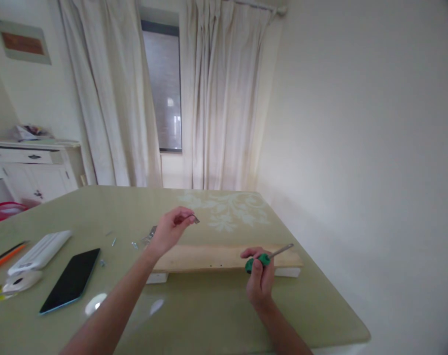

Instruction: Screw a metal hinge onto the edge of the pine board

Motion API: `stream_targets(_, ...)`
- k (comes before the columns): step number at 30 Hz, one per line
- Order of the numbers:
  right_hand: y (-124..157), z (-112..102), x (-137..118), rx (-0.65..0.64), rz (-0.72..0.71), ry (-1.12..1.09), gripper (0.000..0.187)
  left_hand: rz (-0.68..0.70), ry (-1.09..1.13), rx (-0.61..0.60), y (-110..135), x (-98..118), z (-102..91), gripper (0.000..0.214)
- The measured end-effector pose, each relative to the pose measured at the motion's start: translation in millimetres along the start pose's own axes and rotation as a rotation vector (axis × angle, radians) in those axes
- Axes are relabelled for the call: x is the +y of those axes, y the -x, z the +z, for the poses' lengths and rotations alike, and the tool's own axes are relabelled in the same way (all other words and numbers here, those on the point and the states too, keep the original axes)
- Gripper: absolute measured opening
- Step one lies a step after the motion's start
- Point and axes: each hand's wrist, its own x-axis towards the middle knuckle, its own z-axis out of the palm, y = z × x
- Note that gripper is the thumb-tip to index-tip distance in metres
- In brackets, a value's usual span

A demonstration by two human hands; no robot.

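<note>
My left hand (173, 228) is raised over the far left part of a wooden board (197, 259). Its fingertips pinch a small metal piece (196, 220), too small to name surely. My right hand (260, 281) is closed round the green handle of a screwdriver (258, 263), whose shaft points up and to the right over the board's right end. The board rests on a white block (157, 278) at its left and another white block (288, 272) at its right. Two small dark holes show near the middle of its front edge.
Left of the board lie several screws (114, 241) and small metal parts (150, 235). Farther left are a black tablet (71, 278), a white case (41, 251), a white roundish item (22, 282) and an orange pencil-like tool (5, 257). The green table (209, 315) borders a wall on the right.
</note>
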Motion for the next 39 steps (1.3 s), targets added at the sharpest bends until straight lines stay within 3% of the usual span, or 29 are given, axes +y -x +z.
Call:
stream_targets(2,-9,7,-3,-0.012,0.0,0.014,0.018,0.106,0.153,0.15,22,17,33.2,0.027)
stream_targets(5,-15,14,-2,-0.013,0.011,0.078,0.017,0.303,0.034,0.319,57,28,77.4,0.012)
stream_targets(9,-5,9,2,-0.095,-0.048,0.159,0.009,0.575,-0.065,0.319,91,25,105.7,0.02)
stream_targets(12,1,4,-1,-0.209,-0.145,0.159,0.006,0.718,-0.153,0.256,102,24,106.0,0.025)
stream_targets(15,-1,3,-8,-0.251,-0.177,0.139,0.009,0.77,-0.188,0.227,106,26,103.5,0.023)
stream_targets(24,-2,6,-8,-0.347,-0.108,0.051,0.021,0.749,-0.261,0.287,112,5,105.6,0.033)
stream_targets(28,2,6,-3,-0.363,-0.077,0.057,0.023,0.699,-0.229,0.296,108,7,104.0,0.031)
stream_targets(39,0,10,-4,-0.389,-0.214,0.095,0.023,0.661,-0.193,0.329,99,9,102.0,0.018)
